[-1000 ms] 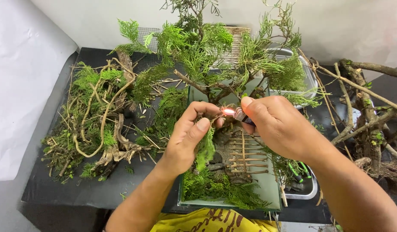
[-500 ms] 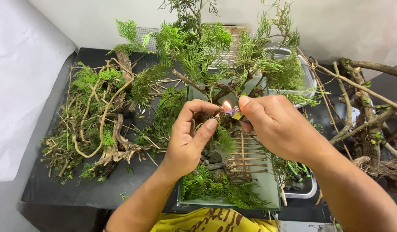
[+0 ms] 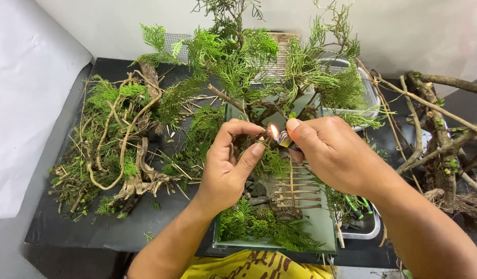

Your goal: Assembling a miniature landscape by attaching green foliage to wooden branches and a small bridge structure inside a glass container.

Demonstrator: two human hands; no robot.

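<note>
My right hand (image 3: 334, 155) grips a small lighter (image 3: 285, 138) with a lit flame (image 3: 273, 131) at its tip. My left hand (image 3: 229, 164) pinches a thin green sprig (image 3: 260, 140) right beside the flame. Both hands hover over a small landscape model on a pale green tray (image 3: 326, 222), with a miniature tree (image 3: 259, 67) of green foliage, dark stones (image 3: 256, 190) and a little fence of thin sticks (image 3: 299, 192).
A tangle of roots, vines and green fronds (image 3: 119, 150) lies on the black table (image 3: 109, 230) at left. Bare branches (image 3: 434, 119) reach in from the right. A clear plastic box (image 3: 370, 93) and a tray of tools (image 3: 360, 217) sit behind and right.
The lighter's flame has come on and grown. My left hand has shifted slightly, its fingers closing on the sprig by the flame.
</note>
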